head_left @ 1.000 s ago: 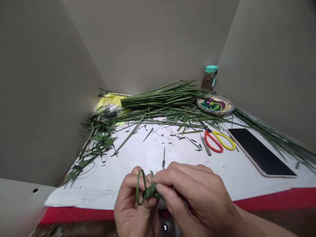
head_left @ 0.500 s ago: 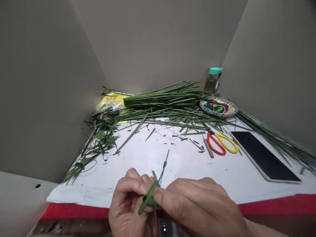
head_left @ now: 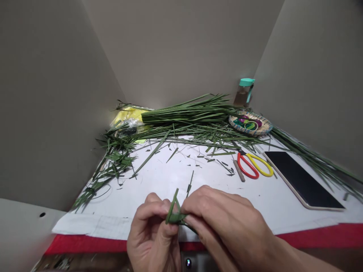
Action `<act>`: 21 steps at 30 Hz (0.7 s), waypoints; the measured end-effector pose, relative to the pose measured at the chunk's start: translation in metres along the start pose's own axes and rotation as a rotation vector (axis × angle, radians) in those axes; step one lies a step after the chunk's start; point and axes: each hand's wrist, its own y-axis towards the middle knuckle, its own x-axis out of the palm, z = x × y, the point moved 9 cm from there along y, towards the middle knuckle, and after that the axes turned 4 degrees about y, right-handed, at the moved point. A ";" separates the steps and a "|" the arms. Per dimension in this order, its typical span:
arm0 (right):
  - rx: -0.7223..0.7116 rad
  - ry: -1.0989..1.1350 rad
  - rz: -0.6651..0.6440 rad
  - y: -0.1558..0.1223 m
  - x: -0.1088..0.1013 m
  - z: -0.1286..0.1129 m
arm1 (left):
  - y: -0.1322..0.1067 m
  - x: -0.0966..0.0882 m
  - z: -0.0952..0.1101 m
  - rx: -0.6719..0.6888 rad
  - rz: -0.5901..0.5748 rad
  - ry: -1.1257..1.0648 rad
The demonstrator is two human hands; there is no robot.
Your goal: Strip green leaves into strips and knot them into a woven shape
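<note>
Both hands meet low in the view, pinching a folded strip of green palm leaf (head_left: 176, 218) between their fingertips. My left hand (head_left: 151, 230) holds the fold from the left with thumb and fingers. My right hand (head_left: 224, 223) closes over it from the right and hides part of the strip. A short leaf end sticks upward from the fold, and a thin tail rises behind it. Just beyond my hands lies the white paper sheet (head_left: 181, 170), scattered with green leaf scraps. The hands are above its near edge.
Behind the scraps lies a long bundle of palm leaves (head_left: 187, 114), beside a yellow bag (head_left: 129, 116). To the right are red-and-yellow scissors (head_left: 249, 166), a dark tablet or phone (head_left: 303, 179), a woven plate (head_left: 250, 124) and a teal-capped bottle (head_left: 244, 92). Grey walls bound three sides.
The round leaf loop seen a second ago is gone. The strip now sits as a tight fold with its end pointing up, and my right hand has moved over it.
</note>
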 end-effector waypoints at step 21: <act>-0.061 -0.011 0.128 0.006 0.001 -0.002 | -0.001 -0.003 -0.011 -0.080 -0.041 0.113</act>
